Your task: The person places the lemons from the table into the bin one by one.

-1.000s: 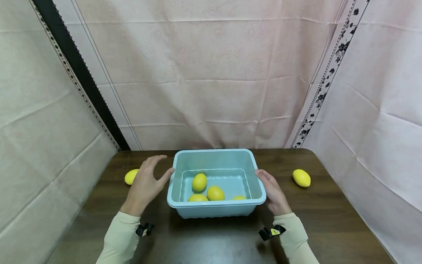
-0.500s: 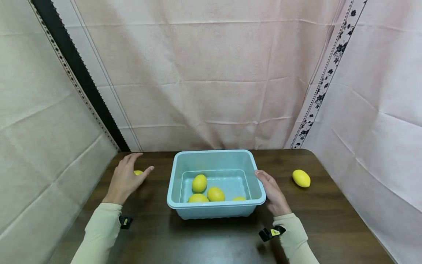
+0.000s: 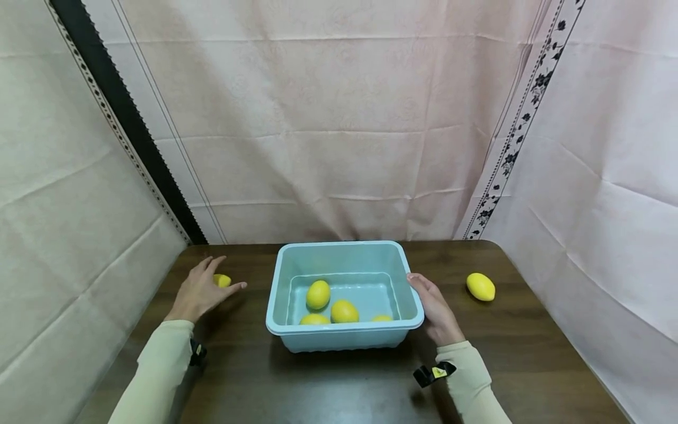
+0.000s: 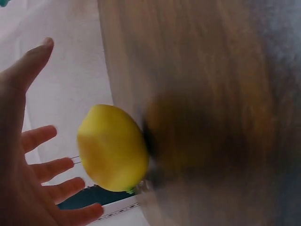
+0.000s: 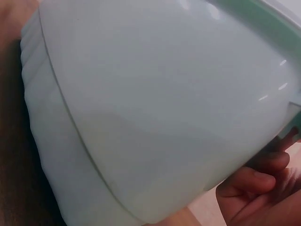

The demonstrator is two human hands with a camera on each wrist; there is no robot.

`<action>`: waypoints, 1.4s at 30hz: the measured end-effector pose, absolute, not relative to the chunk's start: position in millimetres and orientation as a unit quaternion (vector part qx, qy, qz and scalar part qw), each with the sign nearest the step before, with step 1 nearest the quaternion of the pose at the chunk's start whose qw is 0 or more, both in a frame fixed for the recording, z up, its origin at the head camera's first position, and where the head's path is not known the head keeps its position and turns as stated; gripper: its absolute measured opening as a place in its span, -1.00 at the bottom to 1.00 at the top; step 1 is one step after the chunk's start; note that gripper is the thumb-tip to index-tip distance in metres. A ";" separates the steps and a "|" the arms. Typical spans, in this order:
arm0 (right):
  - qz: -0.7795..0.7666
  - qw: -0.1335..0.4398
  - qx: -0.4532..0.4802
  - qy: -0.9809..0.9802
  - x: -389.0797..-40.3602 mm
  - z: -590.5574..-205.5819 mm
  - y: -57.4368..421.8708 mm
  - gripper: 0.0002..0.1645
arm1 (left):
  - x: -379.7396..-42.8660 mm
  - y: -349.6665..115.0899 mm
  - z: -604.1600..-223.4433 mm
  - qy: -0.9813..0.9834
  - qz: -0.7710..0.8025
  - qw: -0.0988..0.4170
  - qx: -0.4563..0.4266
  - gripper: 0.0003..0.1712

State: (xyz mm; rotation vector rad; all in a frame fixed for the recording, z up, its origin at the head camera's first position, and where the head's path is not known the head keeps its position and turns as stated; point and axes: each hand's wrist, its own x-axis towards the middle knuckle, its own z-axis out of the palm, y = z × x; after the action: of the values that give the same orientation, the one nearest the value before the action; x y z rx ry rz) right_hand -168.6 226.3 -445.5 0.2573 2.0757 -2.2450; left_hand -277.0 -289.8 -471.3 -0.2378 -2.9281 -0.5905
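Note:
My left hand (image 3: pixel 197 295) is spread beside a yellow lemon (image 3: pixel 223 281) on the table's left side. In the left wrist view the fingers are apart, and a gap shows between them and that lemon (image 4: pixel 113 149). A light blue plastic basin (image 3: pixel 344 341) stands mid-table with several lemons in it, one of them a lemon (image 3: pixel 318 294) toward its left. My right hand (image 3: pixel 436 312) grips the basin's right rim. In the right wrist view the basin's wall (image 5: pixel 155 103) fills most of the picture, with curled fingers (image 5: pixel 254 181) at the rim.
Another lemon (image 3: pixel 481 287) lies on the brown wooden table (image 3: pixel 339 388), to the right of the basin. Pale cloth (image 3: pixel 318 129) hangs behind the table and along both sides.
My left hand has moved left from beside the basin's rim to the left lemon and lowered there. The right hand stays at the rim and the basin stays in place.

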 end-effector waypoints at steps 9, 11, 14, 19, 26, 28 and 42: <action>-0.730 0.042 0.087 0.677 -168.6 -444.1 224.9 -0.43 | -270.9 -289.5 -480.6 -0.982 -0.157 0.028 -0.098 0.05; -0.727 0.043 0.091 0.679 -167.7 -444.0 225.7 -0.42 | -269.1 -290.1 -480.4 -0.982 -0.156 0.021 -0.101 0.01; -0.727 0.046 0.091 0.679 -167.1 -444.9 226.7 -0.42 | -266.5 -291.3 -479.1 -0.982 -0.154 0.010 -0.105 -0.07; -0.733 0.045 0.092 0.673 -166.1 -446.0 228.1 -0.46 | -264.9 -290.5 -478.3 -0.981 -0.157 -0.019 -0.112 -0.16; -0.732 0.038 0.090 0.674 -166.9 -445.5 226.5 -0.46 | -264.8 -294.5 -479.9 -0.975 -0.180 -0.021 -0.126 -0.16; -0.731 0.041 0.089 0.675 -167.1 -447.4 224.9 -0.47 | -263.8 -298.0 -481.8 -0.974 -0.186 -0.015 -0.130 -0.17; -0.732 0.039 0.087 0.675 -170.0 -448.4 227.4 -0.41 | -260.1 -286.2 -483.6 -0.969 -0.207 0.033 -0.130 -0.25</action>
State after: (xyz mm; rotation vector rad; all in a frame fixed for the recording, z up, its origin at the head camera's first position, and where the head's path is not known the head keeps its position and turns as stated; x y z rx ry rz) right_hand -170.0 227.4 -448.4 0.2670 2.0690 -2.2427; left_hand -260.1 -286.2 -483.6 -0.3990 -2.9829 -0.6366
